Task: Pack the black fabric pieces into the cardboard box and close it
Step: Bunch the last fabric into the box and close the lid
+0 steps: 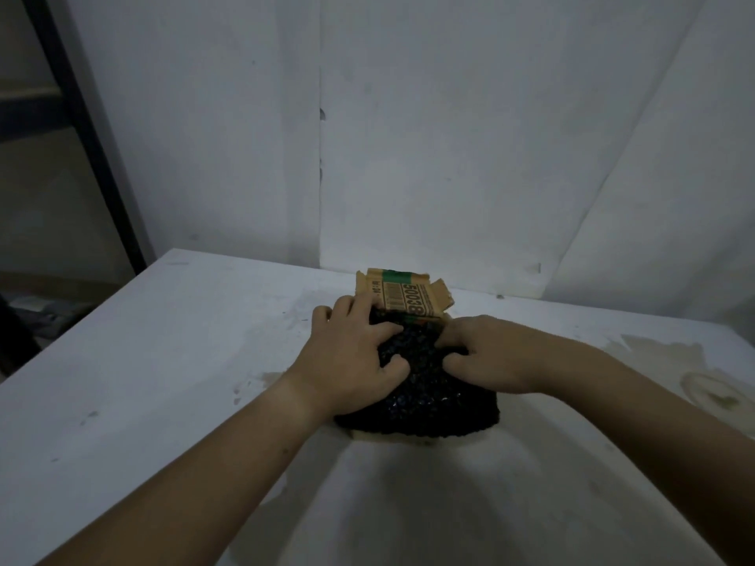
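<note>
- Right, both hands are down on the black fabric, a dark, glinting heap sitting near the middle of the white table.
- The left hand presses on the heap's left side, fingers curled and digging into the material, fingertips reaching up against the cardboard.
- The right hand comes in from the right, fingers bent and clutching the fabric's upper part.
- The cardboard box is mostly buried: one printed flap with a green stripe stands up behind the heap, and a pale sliver of cardboard peeks out at the near edge.
- The fabric bulges over the box, spilling towards the camera.
- Brownish stains mark the table off to the right; a white wall rises just behind.
</note>
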`<action>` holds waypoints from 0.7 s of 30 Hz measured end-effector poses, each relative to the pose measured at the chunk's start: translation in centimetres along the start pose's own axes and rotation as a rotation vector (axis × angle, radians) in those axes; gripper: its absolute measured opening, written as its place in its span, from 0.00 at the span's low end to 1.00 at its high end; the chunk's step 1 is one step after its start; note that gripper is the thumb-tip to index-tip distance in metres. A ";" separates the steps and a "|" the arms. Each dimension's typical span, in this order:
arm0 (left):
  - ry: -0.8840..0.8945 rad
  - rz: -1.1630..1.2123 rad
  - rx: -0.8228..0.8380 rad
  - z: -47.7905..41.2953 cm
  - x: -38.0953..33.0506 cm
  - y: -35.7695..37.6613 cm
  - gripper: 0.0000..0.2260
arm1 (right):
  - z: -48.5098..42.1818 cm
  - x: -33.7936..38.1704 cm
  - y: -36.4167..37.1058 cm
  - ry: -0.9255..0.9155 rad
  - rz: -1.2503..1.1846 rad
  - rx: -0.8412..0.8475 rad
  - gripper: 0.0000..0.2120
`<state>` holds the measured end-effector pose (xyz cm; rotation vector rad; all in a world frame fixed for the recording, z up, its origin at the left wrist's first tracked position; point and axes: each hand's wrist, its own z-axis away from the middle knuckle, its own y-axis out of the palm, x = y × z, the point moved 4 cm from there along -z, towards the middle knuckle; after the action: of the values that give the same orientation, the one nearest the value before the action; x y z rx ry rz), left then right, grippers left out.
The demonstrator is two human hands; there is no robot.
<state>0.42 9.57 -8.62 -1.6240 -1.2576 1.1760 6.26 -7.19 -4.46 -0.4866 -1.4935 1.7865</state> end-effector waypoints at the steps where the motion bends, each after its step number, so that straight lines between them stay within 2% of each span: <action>1: -0.002 -0.004 0.003 0.0 0.0 0.0 0.27 | 0.5 -0.3 -0.2 -0.037 -0.087 -0.047 0.14; 3: -0.005 -0.001 0.010 0.0 0.0 0.0 0.28 | 1.8 -1.0 -1.0 -0.076 -0.189 -0.237 0.19; 5: -0.008 0.012 0.007 0.0 -0.1 0.0 0.28 | 3.2 -2.1 -1.4 -0.001 -0.169 -0.391 0.17; 6: -0.009 0.018 0.003 0.0 -0.1 0.0 0.28 | 3.7 -2.6 -1.3 0.040 -0.156 -0.406 0.14; 10: -0.007 0.031 -0.007 0.0 -0.1 0.1 0.28 | 4.8 -2.2 0.2 -0.016 -0.275 -0.322 0.11; 13: -0.005 0.030 -0.004 -0.1 0.0 0.2 0.28 | 4.7 -0.9 0.7 -0.053 -0.117 -0.421 0.18; 16: -0.005 0.024 -0.007 -0.1 0.1 0.3 0.28 | 4.4 0.3 0.7 -0.095 0.072 -0.453 0.18; 18: 0.000 0.032 -0.012 -0.1 0.2 0.3 0.28 | 4.1 0.9 0.6 -0.114 0.224 -0.428 0.15; 21: 0.005 0.033 -0.017 -0.1 0.2 0.3 0.28 | 3.2 1.6 0.7 -0.121 0.337 -0.324 0.25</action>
<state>0.63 9.68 -8.91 -1.6646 -1.2450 1.1833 2.74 -8.20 -4.04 -0.8467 -1.8890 1.8556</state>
